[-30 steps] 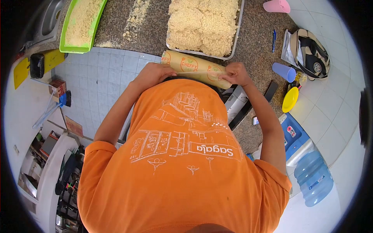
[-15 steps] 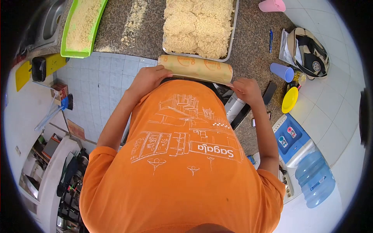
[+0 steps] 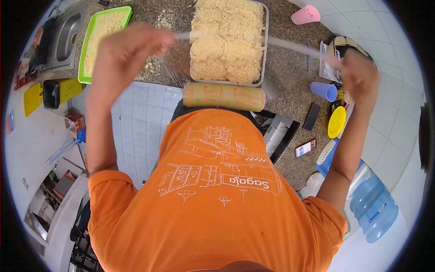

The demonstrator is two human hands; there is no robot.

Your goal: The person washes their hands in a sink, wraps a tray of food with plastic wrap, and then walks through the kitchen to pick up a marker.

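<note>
My left hand [image 3: 131,50] and my right hand [image 3: 360,77] are raised and spread wide apart. Each grips one end of a strip of clear plastic film [image 3: 290,45], pulled taut between them above the counter. Under the film sits a metal tray [image 3: 264,50] full of pale crumbly noodle blocks. A tan printed roll of film [image 3: 224,96] lies on the counter edge in front of the tray, just beyond my orange shirt. Both hands are motion-blurred.
A green tray [image 3: 102,41] of the same crumbly food and a sink [image 3: 68,31] are at the left. At the right are a pink cup [image 3: 306,15], a blue cup [image 3: 324,90], a yellow lid [image 3: 337,119], two phones [image 3: 305,148], a bag [image 3: 337,47] and a water bottle [image 3: 374,206].
Both hands left the roll and swung up and outward, drawing a length of clear film with them. The roll stayed on the counter edge.
</note>
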